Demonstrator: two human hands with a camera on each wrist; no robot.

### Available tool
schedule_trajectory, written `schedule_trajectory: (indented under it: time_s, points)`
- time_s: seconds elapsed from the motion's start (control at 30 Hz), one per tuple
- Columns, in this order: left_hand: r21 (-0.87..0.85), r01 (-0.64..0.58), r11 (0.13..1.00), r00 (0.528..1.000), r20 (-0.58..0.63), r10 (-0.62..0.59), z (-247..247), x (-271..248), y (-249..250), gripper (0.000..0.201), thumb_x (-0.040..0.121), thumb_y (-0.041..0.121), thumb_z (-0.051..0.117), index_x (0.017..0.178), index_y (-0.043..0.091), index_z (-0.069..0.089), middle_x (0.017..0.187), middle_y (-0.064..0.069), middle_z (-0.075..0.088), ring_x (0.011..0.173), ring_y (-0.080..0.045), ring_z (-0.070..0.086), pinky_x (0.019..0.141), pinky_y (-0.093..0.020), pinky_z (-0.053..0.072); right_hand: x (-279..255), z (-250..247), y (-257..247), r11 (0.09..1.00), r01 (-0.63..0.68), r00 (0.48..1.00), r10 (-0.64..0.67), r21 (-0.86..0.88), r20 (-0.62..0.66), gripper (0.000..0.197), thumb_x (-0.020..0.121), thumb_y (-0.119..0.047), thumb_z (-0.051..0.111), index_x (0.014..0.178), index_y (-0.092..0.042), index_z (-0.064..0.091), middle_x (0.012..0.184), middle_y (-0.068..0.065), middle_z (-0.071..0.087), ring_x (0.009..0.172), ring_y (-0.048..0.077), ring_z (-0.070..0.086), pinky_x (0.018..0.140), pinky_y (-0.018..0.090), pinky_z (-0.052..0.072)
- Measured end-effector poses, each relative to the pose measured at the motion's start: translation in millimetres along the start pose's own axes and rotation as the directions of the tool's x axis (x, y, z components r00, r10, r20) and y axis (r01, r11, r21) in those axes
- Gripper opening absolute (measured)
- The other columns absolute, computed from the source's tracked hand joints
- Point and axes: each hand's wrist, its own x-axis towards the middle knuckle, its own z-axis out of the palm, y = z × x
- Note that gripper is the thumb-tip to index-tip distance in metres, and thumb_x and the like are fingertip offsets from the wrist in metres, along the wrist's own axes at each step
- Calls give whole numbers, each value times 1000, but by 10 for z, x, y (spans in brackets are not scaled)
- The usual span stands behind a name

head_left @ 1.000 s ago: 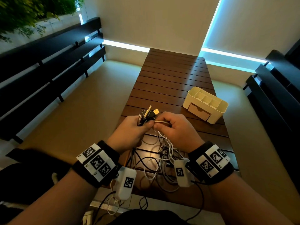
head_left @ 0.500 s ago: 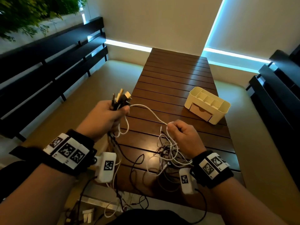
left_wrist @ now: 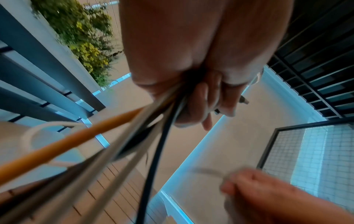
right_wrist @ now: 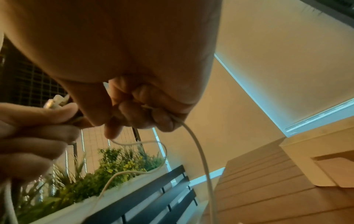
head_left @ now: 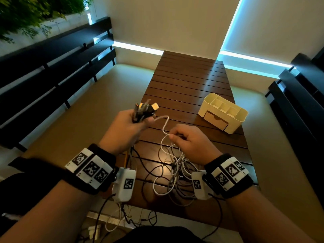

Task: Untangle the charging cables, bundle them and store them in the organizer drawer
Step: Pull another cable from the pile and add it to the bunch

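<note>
My left hand (head_left: 129,127) is raised over the table's left edge and grips a bunch of cable plug ends (head_left: 144,109), black, white and yellow cords trailing below it (left_wrist: 114,136). My right hand (head_left: 185,139) pinches a thin white cable (head_left: 164,125) that loops from the left fist to its fingertips; the right wrist view shows this cable (right_wrist: 199,151) running out of the curled fingers (right_wrist: 141,109). A tangle of white and black cables (head_left: 175,172) lies on the wooden table (head_left: 189,81) under my right wrist. The cream organizer (head_left: 223,113) with its drawer (head_left: 216,119) shut stands at the right.
Black slatted benches (head_left: 52,67) run along both sides of the table, the right one (head_left: 298,102) close to the organizer. More cords hang off the near table edge towards a power strip (head_left: 94,230) on the floor. Green plants (head_left: 35,13) fill the far left.
My left hand swung out to the left with the plug bunch, then came back in towards the right hand. The white cable between the hands now hangs slack in a loop.
</note>
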Motion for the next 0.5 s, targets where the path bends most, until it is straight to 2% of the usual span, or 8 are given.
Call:
schedule_trajectory:
  time_s: [0.07,0.13,0.2,0.27,0.33,0.43,0.5]
  points:
    - [24,-12,1000,994,113,9,109,-16,31,16,95,20,63,102,7,67,52,7,40,42,-10,35,42,-24,35,31,-52,-80,996,77,996,-74,50,-48,8,98,-20,57,94,-23,63,78,-5,61,65,11,55,57,19,43]
    - [79,-58,995,979,200,41,181,-15,45,11,94,23,62,96,12,66,51,9,43,44,-10,39,43,-25,39,47,-111,-121,990,116,990,-109,78,-95,8,98,-17,57,94,-19,64,77,1,62,63,17,55,56,24,44]
    - [126,-84,988,972,227,54,214,3,49,13,95,24,62,93,11,65,50,11,46,45,-7,41,46,-27,41,43,-150,-126,988,129,985,-118,83,-130,9,98,-16,57,95,-20,64,77,-1,61,64,18,54,57,24,43]
    - [169,-102,980,978,199,68,208,32,42,15,95,24,62,90,9,64,50,14,48,45,-3,41,51,-27,41,22,-149,-107,986,131,984,-117,104,-132,9,99,-18,57,95,-21,65,77,2,62,65,19,54,58,26,44]
    - [165,-87,982,991,112,69,158,63,20,15,95,23,63,83,15,63,50,12,46,48,-8,40,54,-34,39,-2,-106,-50,985,98,990,-81,139,-118,10,100,-20,55,95,-25,64,79,7,64,66,22,55,60,28,45]
    - [51,-34,998,999,-28,36,16,114,-21,22,96,24,63,74,25,62,54,3,40,48,-18,35,55,-38,35,-32,-8,154,985,-29,994,47,169,-101,13,101,-26,54,94,-23,64,82,10,67,67,25,57,61,31,48]
    - [-72,16,997,995,-97,-23,-59,130,-21,26,98,22,61,72,25,59,54,-1,34,43,-16,30,49,-31,33,-65,59,309,969,-130,984,152,208,-95,16,101,-28,53,93,-22,64,76,1,67,61,22,55,61,35,47]
